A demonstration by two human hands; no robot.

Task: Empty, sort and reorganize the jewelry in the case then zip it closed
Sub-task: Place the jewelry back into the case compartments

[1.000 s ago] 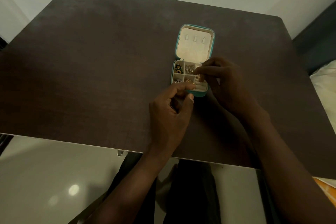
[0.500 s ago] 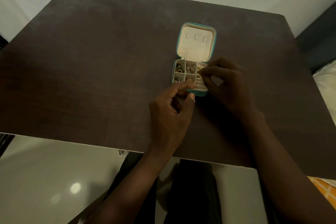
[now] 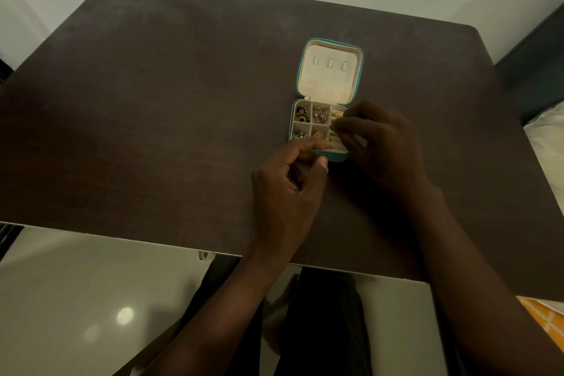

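Open case (image 3: 328,82) lies mid-bench (image 3: 152,131); left hand (image 3: 287,189) curls its fingers at the case's near edge, grip unclear; right hand (image 3: 378,143) pinches something small over the right compartments.

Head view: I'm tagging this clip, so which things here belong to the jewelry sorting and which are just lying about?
Part of the job:
- teal jewelry case, open, lid laid back
- jewelry in its compartments
- left hand at the case's near edge
- right hand, fingertips together over the right section

Just there:
- dark table
- white bedding at right
- orange patterned cloth
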